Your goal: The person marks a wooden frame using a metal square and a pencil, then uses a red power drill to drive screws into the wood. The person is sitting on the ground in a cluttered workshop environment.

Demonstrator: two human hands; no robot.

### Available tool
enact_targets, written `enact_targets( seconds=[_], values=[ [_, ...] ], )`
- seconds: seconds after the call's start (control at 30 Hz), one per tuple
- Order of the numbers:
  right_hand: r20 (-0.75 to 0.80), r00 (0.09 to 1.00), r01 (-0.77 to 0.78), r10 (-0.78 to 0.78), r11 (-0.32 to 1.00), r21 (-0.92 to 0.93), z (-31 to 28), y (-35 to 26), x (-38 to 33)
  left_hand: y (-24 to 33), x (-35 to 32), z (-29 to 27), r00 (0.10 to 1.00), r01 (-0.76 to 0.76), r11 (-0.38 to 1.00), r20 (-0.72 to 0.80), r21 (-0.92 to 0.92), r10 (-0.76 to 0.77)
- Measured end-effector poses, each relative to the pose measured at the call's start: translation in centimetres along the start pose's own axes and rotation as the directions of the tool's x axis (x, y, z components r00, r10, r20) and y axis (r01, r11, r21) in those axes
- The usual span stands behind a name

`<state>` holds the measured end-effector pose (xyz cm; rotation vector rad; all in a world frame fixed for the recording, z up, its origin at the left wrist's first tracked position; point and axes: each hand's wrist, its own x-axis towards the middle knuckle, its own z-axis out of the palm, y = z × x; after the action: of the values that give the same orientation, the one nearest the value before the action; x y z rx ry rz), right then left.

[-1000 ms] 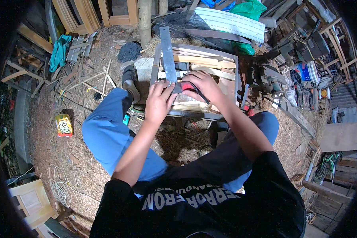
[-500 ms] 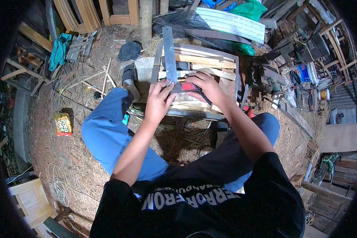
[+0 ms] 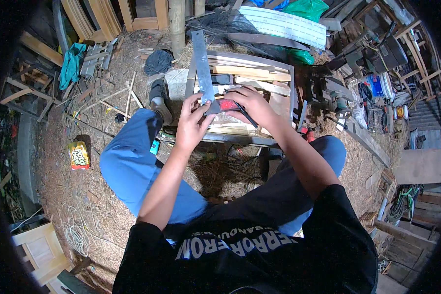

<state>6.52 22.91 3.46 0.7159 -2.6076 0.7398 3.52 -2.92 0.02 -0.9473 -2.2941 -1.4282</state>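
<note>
A try square (image 3: 203, 66) with a long grey metal blade and a dark, red-marked stock is held between both hands above a low bench frame. The blade points away from me and leans slightly left. My left hand (image 3: 193, 120) pinches the corner where blade and stock meet. My right hand (image 3: 254, 106) is closed around the other end of the stock. A thin black stick-like thing (image 3: 248, 117) also sticks out of the right hand, pointing down to the right; its kind is unclear. Under the hands, several pale wood strips (image 3: 250, 73) lie across the frame.
The bench frame's front edge (image 3: 240, 140) lies between my knees. A yellow-and-red package (image 3: 78, 155) and a coil of pale cord (image 3: 75, 230) are on the shavings-strewn floor at left. Scrap sticks lie beyond them. At right stand a long timber (image 3: 367, 142) and cluttered tools.
The square's blade has tilted a little further left, and both hands have shifted slightly left with it. The grip looks the same.
</note>
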Motion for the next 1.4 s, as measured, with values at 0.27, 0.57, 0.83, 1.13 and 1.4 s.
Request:
enact_targets(
  seconds=[0.27,0.57,0.83,1.13,1.4],
  values=[
    [0.019,1.000,-0.007,0.007,1.000,0.007,0.04,-0.15,0.11,-0.54,-0.10,-0.20,0.999,-0.023,1.000,0.029,0.002,0.023],
    [0.025,1.000,0.000,-0.001,1.000,0.031,0.03,-0.12,0.12,-0.31,-0.09,-0.39,0.998,-0.005,1.000,0.058,0.014,0.004],
    [0.053,0.998,-0.017,0.015,0.999,0.041,0.04,-0.22,0.10,-0.52,-0.18,-0.32,0.997,0.022,1.000,0.072,0.013,-0.023],
    [0.071,0.997,-0.024,0.020,0.998,0.050,0.03,0.00,0.09,-0.63,-0.08,-0.37,0.998,-0.024,0.998,0.064,0.059,0.020],
    [0.050,0.999,-0.010,0.008,0.999,0.042,-0.04,0.05,0.06,-0.89,-0.11,-0.20,0.998,-0.045,0.998,0.041,0.042,0.043]
  ],
)
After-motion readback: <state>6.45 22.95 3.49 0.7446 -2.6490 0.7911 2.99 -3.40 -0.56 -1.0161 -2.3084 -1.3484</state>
